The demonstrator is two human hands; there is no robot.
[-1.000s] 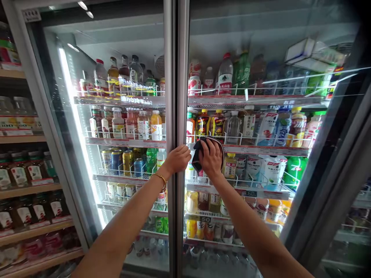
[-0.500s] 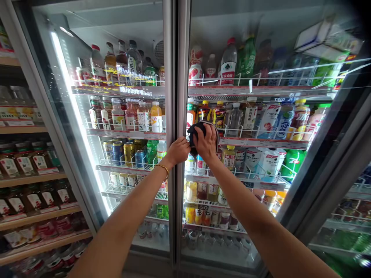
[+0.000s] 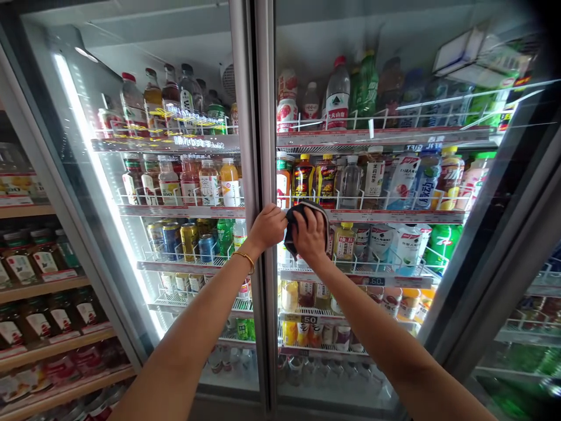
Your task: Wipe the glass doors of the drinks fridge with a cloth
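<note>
My right hand [image 3: 310,233] presses a dark cloth [image 3: 291,234] with a light edge against the glass of the right cooler door [image 3: 269,146], its fingers bent over the fabric. Just left of it, my left hand [image 3: 268,227] is closed at the metal frame between the two doors, its fingertips by the cloth's left edge. Whether it grips the frame edge or the cloth is hidden. A gold bracelet [image 3: 245,257] circles my left wrist. Bottles and cans stand on wire shelves behind the glass.
The left cooler door [image 3: 239,105] has a bright light strip [image 3: 79,128] along its left side. Wooden shelves [image 3: 48,286] with bottles and packs stand at the far left. Another glass-fronted section with green bottles [image 3: 534,362] is at the lower right.
My right hand and the cloth have moved slightly down the glass, and the cloth looks more spread. My left hand stays at the frame. The view has shifted a little.
</note>
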